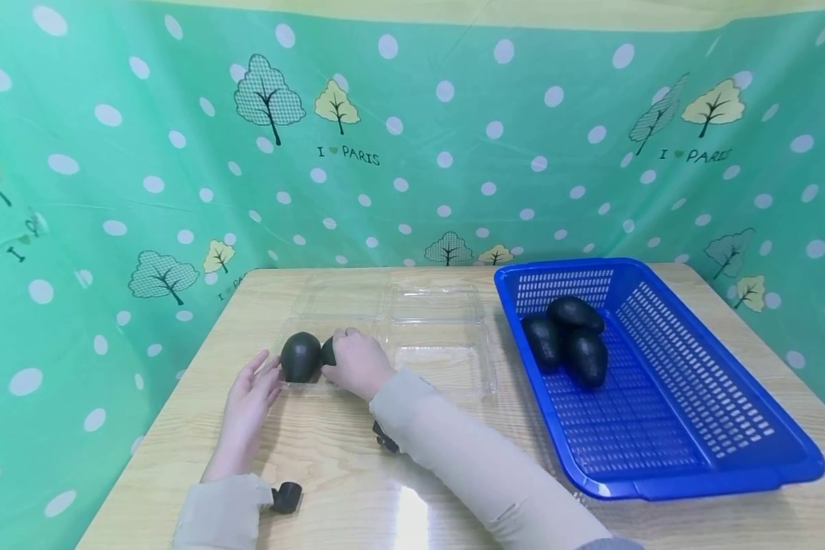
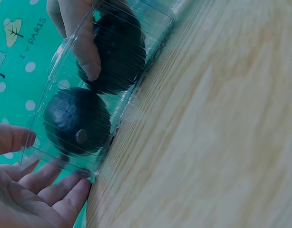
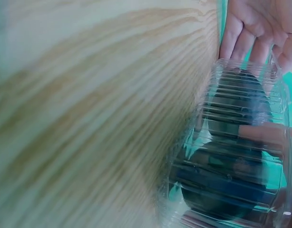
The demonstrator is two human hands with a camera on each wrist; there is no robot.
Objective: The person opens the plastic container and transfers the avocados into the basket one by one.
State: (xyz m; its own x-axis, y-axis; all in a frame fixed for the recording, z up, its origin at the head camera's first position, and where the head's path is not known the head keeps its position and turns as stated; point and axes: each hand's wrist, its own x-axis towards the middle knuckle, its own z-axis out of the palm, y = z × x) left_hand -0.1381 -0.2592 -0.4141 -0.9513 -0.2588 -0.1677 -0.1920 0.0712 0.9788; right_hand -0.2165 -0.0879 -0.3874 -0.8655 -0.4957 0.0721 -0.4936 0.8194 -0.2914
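Note:
Two dark avocados sit side by side inside a clear plastic clamshell box (image 2: 158,14). The left avocado (image 1: 301,357) stands at the box's left end with its stem spot facing the left wrist view. My right hand (image 1: 360,363) reaches in from the front right and grips the second avocado (image 2: 118,54), thumb down its near side, mostly covering it in the head view. Beside the box's left end is my left hand (image 1: 244,397), its fingers fairly straight and spread, fingertips at the plastic wall (image 2: 94,172).
Another clear clamshell box (image 1: 440,370) stands just right of the first, lid raised toward the back. A blue perforated basket (image 1: 632,447) fills the table's right side, with three avocados (image 1: 587,357) at its left. A polka-dot curtain (image 1: 447,191) surrounds the wooden table (image 1: 344,489).

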